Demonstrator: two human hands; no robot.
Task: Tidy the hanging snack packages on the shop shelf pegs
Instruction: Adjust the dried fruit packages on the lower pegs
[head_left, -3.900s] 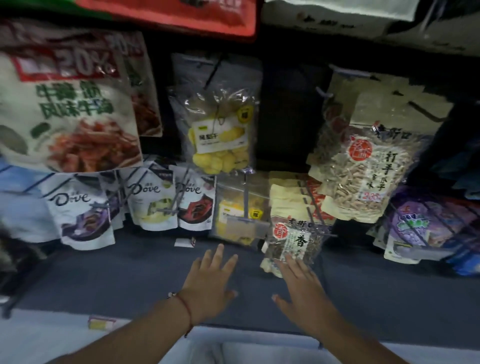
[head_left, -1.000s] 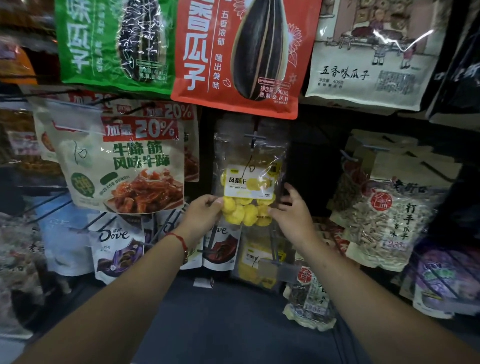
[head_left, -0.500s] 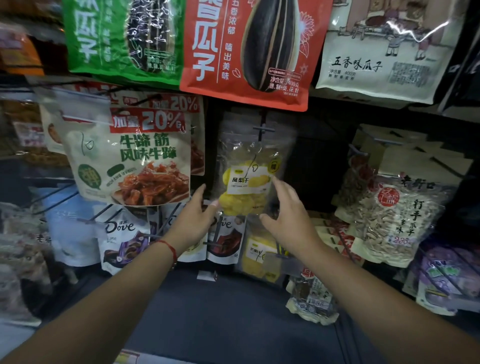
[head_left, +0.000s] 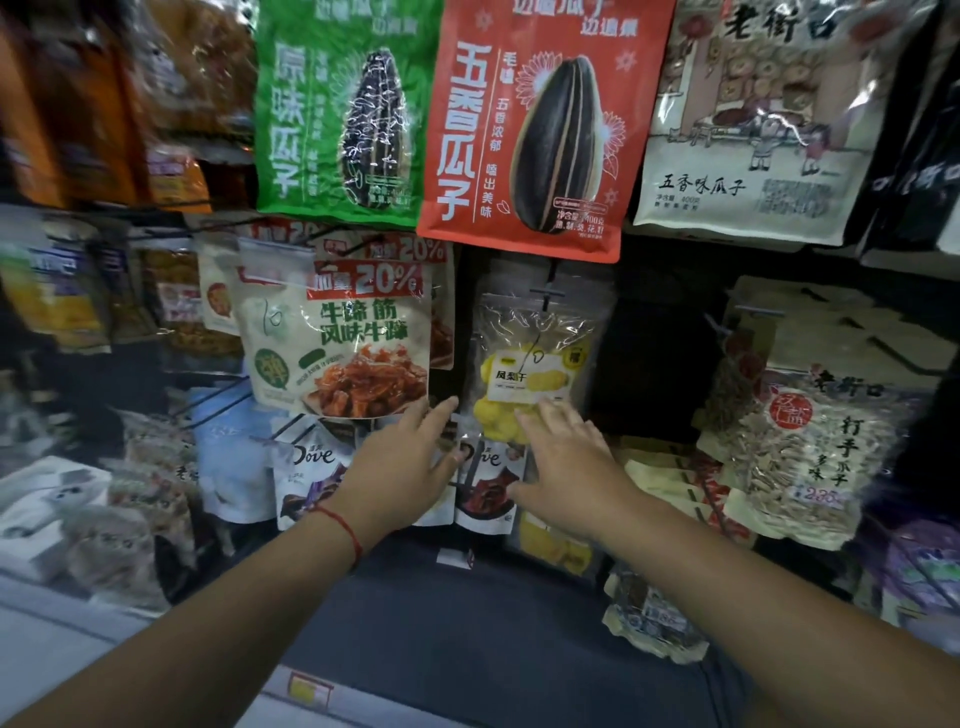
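Squaring the pineapple bag on its peg

The pineapple bag (head_left: 524, 374) hangs mid-shelf, right of the beef bag (head_left: 337, 343). Your left hand (head_left: 410, 467) and right hand (head_left: 566, 462) are at its lower corners, fingers straight, gripping nothing. Press both corners evenly so it hangs flat; avoid knocking the Dove packs (head_left: 311, 478) below.

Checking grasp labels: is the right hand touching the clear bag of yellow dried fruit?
Touching. Head view: right hand fingertips lie on the lower front of the clear bag of yellow dried fruit.
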